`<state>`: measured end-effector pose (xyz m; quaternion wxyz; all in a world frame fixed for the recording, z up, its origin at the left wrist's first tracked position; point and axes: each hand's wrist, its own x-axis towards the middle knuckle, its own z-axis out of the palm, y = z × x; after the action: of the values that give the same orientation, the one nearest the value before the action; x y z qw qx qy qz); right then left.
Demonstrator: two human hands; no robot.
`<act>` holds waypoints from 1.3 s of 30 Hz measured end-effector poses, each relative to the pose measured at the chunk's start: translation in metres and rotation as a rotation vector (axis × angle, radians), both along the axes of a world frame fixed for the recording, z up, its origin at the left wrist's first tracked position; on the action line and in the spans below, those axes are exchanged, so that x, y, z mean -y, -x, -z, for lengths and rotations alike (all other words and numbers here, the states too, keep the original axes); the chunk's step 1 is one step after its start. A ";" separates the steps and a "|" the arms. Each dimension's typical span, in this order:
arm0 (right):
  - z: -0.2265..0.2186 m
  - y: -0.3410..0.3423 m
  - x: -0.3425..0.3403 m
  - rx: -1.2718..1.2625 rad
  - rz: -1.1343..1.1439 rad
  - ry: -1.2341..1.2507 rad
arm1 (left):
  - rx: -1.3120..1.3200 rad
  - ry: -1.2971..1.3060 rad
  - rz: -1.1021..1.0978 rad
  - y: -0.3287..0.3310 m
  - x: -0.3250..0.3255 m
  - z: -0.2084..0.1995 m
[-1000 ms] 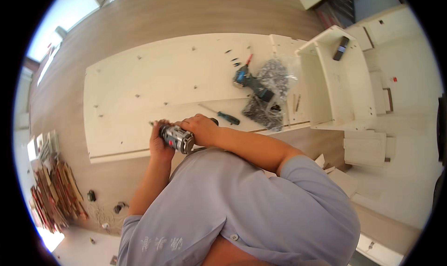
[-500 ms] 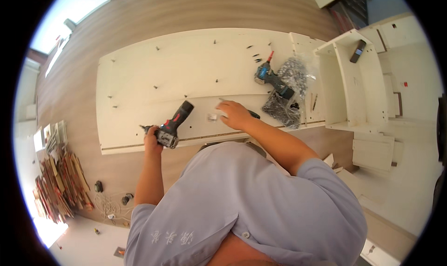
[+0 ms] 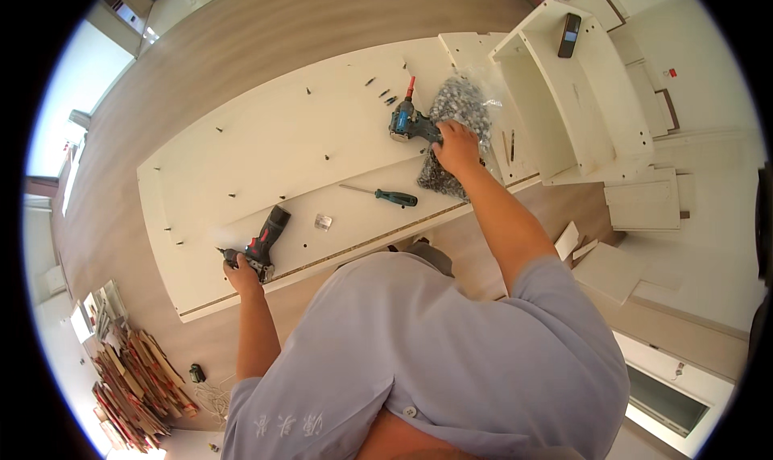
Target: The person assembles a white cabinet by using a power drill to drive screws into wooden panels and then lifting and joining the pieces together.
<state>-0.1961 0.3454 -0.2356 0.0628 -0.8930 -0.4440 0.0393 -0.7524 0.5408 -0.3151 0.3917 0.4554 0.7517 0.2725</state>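
Note:
My left hand (image 3: 244,276) is closed around the front of a black and red cordless drill (image 3: 262,241), at the near left of a large white panel (image 3: 266,158). My right hand (image 3: 459,148) is closed over the handle end of a blue and black cordless driver (image 3: 412,124) with a red bit pointing away; its battery is mostly hidden under my fingers. Beneath that hand lies a clear plastic bag of small metal fittings (image 3: 460,105). Between my hands rest a green-handled screwdriver (image 3: 394,197) and a small clear packet (image 3: 323,221).
Several short metal pegs (image 3: 327,157) stand up from the panel, and loose bits (image 3: 390,99) lie near the driver. To the right is a white open cabinet box (image 3: 576,97) with a dark handheld device (image 3: 569,35) on it. Stacked cardboard strips (image 3: 137,387) lie at lower left.
My right hand has moved from beside the screwdriver to the blue driver and grasped it. The screwdriver now shows fully. My left hand still holds the drill, and the view has turned.

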 end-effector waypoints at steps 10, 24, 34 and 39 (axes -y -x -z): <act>-0.015 -0.026 -0.023 -0.001 -0.116 0.191 | -0.066 -0.308 0.190 -0.020 0.022 -0.040; -0.145 0.117 0.261 -0.756 0.120 -0.748 | 0.061 -0.624 1.077 -0.373 -0.039 -0.019; -0.116 0.098 0.455 -0.313 0.262 -0.330 | -0.759 -0.468 1.204 -0.559 -0.025 0.019; -0.083 0.066 0.530 -0.173 0.328 -0.188 | -0.596 -0.756 1.162 -0.530 -0.009 0.067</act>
<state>-0.2624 -0.1849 -0.1529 0.1892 -0.9369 -0.2871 0.0634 -0.2225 0.5502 -0.3821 0.0694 0.9363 0.3200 0.1269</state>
